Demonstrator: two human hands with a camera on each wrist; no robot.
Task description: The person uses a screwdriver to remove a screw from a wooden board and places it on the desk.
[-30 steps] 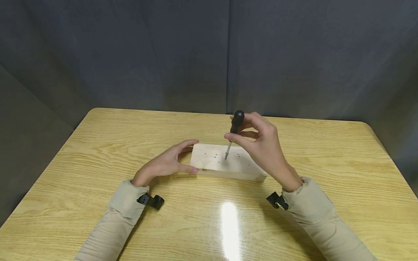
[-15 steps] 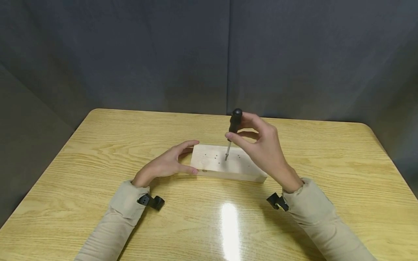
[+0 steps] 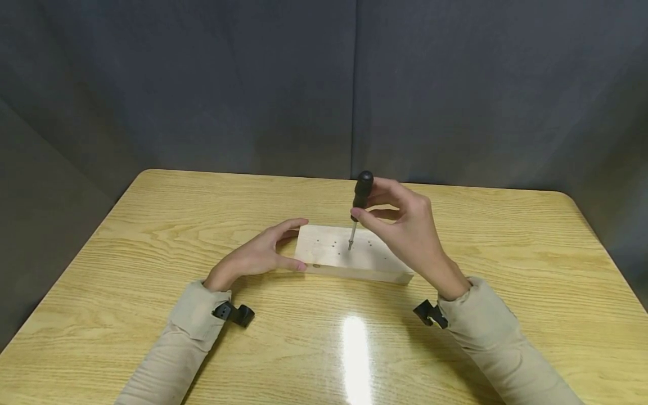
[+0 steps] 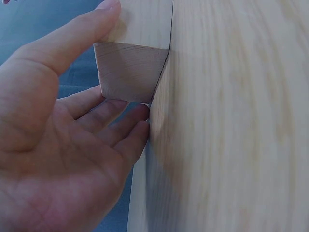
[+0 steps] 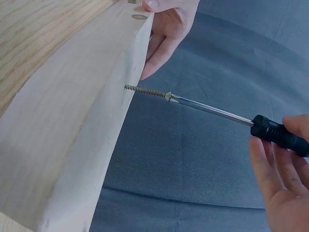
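Observation:
A pale wooden block [image 3: 367, 260] with several small holes in its top face lies on the table. My left hand [image 3: 260, 251] grips its left end, thumb on the near side and fingers on the far side. In my right hand [image 3: 412, 228] is a screwdriver with a black handle [image 3: 362, 192], pinched between thumb and fingers. The steel shaft [image 5: 212, 110] meets the head of a long threaded screw [image 5: 149, 91] in the right wrist view. That screw stands nearly upright, its point at the block's top face and most of its thread exposed.
The wood-grain table [image 3: 212, 208] extends around the block on every side. Behind it hangs a dark grey curtain [image 3: 243, 84]. Black wrist mounts [image 3: 238, 314] jut inward from both sleeve cuffs, low over the table.
The top of the screwdriver handle has shifted slightly left, so the tool stands a little more upright. My right fingers have moved slightly around the handle; the left hand and block stay put.

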